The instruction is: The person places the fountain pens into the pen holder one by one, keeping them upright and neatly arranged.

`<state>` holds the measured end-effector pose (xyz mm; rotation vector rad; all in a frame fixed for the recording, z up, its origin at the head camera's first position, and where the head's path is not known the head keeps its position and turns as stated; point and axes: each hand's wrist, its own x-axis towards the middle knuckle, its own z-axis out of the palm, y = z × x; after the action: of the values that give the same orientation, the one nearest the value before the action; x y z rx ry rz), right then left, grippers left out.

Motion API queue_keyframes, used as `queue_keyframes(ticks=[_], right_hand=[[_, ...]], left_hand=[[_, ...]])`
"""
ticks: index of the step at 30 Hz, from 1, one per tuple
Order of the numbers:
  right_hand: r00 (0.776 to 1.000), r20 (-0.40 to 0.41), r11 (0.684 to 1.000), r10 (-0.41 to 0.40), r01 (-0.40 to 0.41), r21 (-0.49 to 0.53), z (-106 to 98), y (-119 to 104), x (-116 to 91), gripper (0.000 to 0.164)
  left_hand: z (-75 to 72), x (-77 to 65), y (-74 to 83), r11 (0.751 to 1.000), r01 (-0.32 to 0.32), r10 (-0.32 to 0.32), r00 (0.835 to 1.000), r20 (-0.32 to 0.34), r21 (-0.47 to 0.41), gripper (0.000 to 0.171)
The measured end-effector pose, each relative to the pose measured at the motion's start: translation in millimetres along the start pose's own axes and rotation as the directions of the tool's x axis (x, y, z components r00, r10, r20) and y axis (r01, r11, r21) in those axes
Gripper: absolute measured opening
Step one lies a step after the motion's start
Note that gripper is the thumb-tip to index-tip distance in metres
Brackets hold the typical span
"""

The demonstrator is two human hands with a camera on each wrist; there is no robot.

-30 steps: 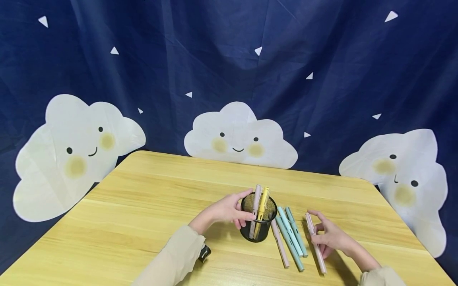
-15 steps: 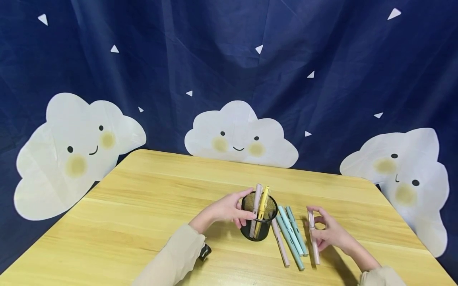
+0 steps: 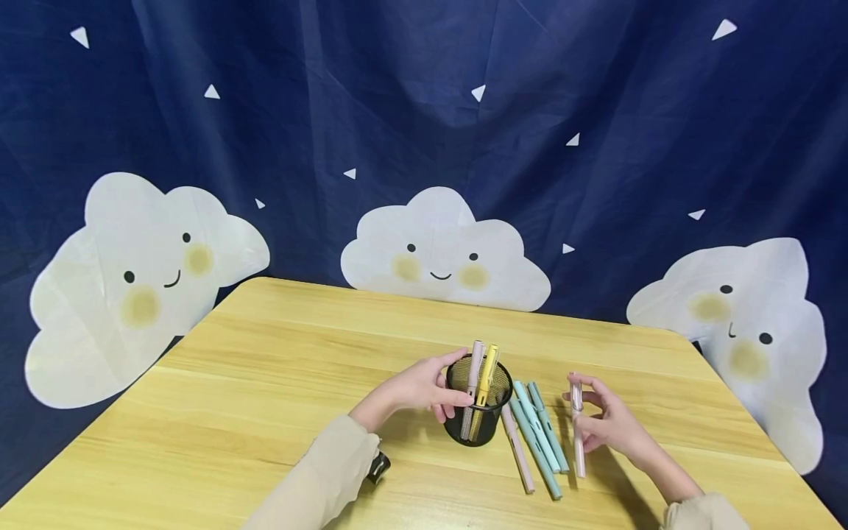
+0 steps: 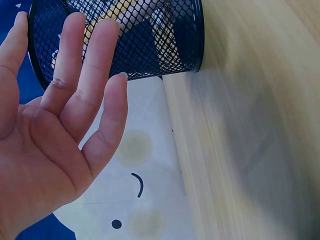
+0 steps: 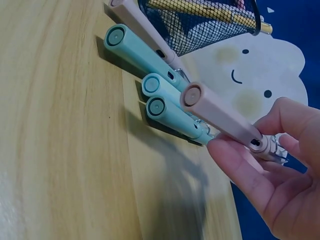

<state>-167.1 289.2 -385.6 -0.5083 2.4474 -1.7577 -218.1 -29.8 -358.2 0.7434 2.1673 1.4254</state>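
Note:
In the head view my left hand (image 3: 424, 386) holds a black mesh pen cup (image 3: 495, 423) from its left side, thumb across the near rim and index finger behind. A pale mauve pen (image 3: 476, 364) and a yellow pen (image 3: 489, 372) stand in the cup. My right hand (image 3: 612, 423) pinches a pale pink pen (image 3: 578, 442) between thumb and fingers, its clip end up, to the right of the pens on the table. In the right wrist view this pink pen (image 5: 220, 116) overlaps the teal pens behind it. Left fingers (image 4: 95, 75) lie against the mesh in the left wrist view.
Between cup and right hand, a pink pen (image 3: 520, 456) and three teal pens, among them a long one (image 3: 538, 455), lie side by side on the wooden table (image 3: 265, 397). A black device (image 3: 379, 468) sits under the left wrist. Behind the table hangs a blue curtain (image 3: 411, 110) with clouds.
My right hand has raised the pink pen and brought it more upright, its lower end moving up and left in the head view. My left hand and the cup stay in place.

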Motion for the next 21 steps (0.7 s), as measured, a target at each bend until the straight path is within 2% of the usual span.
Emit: queue_keyframes(ticks=[8, 15, 21], right_hand=[[0.998, -0.048, 0.999, -0.049, 0.049, 0.003, 3.2, -2.4, 1.4, 0.064], [0.998, -0.05, 0.999, -0.046, 0.047, 0.026, 6.6, -4.8, 3.7, 0.068], [0.996, -0.064, 0.996, -0.058, 0.063, 0.066, 8.1, -7.0, 6.4, 0.064]], left_hand=[[0.0, -0.6, 0.3, 0.999, 0.001, -0.001, 1.0, 0.002, -0.035, 0.083], [-0.2, 0.1, -1.0, 1.0, -0.006, 0.006, 1.0, 0.005, -0.031, 0.084], [-0.3, 0.2, -0.3, 1.0, 0.0, 0.0, 1.0, 0.003, -0.031, 0.084]])
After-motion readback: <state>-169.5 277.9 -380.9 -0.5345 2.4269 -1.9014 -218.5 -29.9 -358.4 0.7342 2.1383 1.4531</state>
